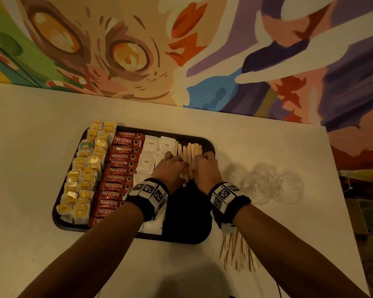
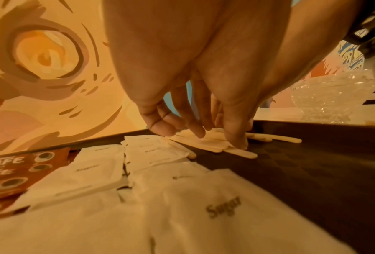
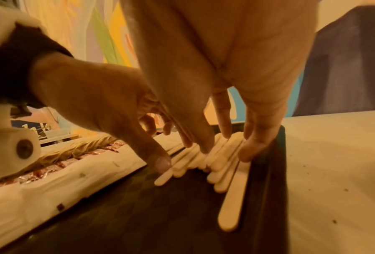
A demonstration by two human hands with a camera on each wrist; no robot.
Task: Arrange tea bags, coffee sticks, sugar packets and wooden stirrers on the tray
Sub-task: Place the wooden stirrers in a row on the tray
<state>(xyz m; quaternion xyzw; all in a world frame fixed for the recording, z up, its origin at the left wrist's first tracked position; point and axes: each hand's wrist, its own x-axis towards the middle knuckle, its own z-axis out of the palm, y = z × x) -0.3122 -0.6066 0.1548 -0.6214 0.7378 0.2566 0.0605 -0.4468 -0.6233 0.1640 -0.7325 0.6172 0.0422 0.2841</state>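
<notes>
White table [image 1: 41, 130], mural behind. Both hands, left [image 1: 170, 166] and right [image 1: 205, 168], fingers straight, pressed stirrers [image 1: 190, 153] together on tray [image 1: 185, 233]. Next: fetch spare sticks [image 1: 237, 250].

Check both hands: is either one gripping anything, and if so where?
Nothing is gripped. The left hand and right hand lie with straight fingers pressing down on the wooden stirrers on the tray, bracketing the pile from either side.

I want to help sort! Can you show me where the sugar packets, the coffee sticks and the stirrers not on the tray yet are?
sugar packets [image 1: 151, 144]: head view, middle of the far packet.
coffee sticks [image 1: 119, 171]: head view, a middle stick's label.
loose stirrers [image 1: 237, 252]: head view, middle of the pile.
</notes>
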